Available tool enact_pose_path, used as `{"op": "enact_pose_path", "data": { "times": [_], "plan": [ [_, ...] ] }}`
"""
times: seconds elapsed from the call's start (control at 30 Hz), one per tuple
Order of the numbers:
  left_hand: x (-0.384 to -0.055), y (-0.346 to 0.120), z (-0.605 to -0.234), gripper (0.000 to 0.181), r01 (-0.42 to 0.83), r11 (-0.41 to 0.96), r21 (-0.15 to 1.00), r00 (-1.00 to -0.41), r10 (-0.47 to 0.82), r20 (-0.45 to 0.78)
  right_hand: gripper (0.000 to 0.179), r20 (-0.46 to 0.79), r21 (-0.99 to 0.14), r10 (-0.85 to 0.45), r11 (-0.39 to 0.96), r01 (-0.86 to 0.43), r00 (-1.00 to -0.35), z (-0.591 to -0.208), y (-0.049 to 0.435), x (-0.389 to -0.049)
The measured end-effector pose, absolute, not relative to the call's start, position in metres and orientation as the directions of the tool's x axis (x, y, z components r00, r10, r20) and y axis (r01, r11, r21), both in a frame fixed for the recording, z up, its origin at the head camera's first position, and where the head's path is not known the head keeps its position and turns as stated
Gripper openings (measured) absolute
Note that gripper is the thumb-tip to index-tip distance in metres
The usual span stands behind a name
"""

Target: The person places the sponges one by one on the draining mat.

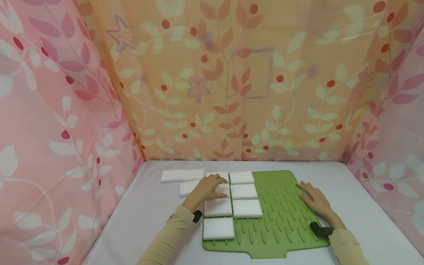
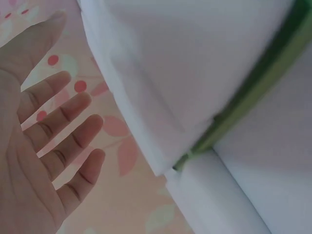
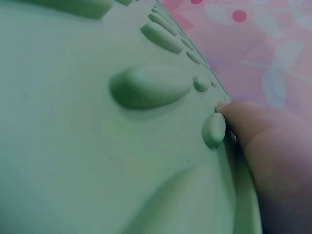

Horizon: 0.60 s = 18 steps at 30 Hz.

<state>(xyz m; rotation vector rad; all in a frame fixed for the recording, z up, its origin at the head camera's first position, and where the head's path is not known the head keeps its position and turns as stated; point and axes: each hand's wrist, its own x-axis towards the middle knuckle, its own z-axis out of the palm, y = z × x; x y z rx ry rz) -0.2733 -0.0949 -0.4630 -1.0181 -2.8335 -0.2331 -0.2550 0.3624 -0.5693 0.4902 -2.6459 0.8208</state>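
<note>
A green ribbed drying mat [image 1: 281, 217] lies on the table with several white rectangular sponge blocks in two columns at its left side. My left hand [image 1: 207, 189] is over the left column, thumb and fingers apart, near a sponge block [image 1: 224, 190] that it partly covers. In the left wrist view the fingers [image 2: 63, 122] are spread and hold nothing. My right hand [image 1: 316, 200] rests at the mat's right edge with its fingers extended. The right wrist view shows a thumb [image 3: 273, 146] along the edge of the mat; the other fingers are hidden there.
Left of the mat, more white blocks [image 1: 193, 174] lie at the back of the white-covered table [image 1: 142, 221], one partly behind the left hand. Patterned cloth [image 1: 232, 81] stands behind and on both sides. Dark straps [image 1: 320, 229] sit on the wrists.
</note>
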Motion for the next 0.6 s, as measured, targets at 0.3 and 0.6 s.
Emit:
{"op": "enact_pose_path", "data": {
  "times": [0.3,0.6],
  "plan": [
    [-0.280,-0.126,-0.462,0.052,0.592,0.797,0.123,-0.804,0.571,0.166,0.044,0.397,-0.483,-0.224,0.773,-0.410,-0.890,-0.569,0.363,-0.254],
    [-0.289,-0.160,-0.465,0.049,0.544,0.812,0.211,-0.837,0.508,0.205,0.045,0.401,-0.477,-0.227,0.776,-0.413,-0.888,-0.570,0.364,-0.256]
  ]
}}
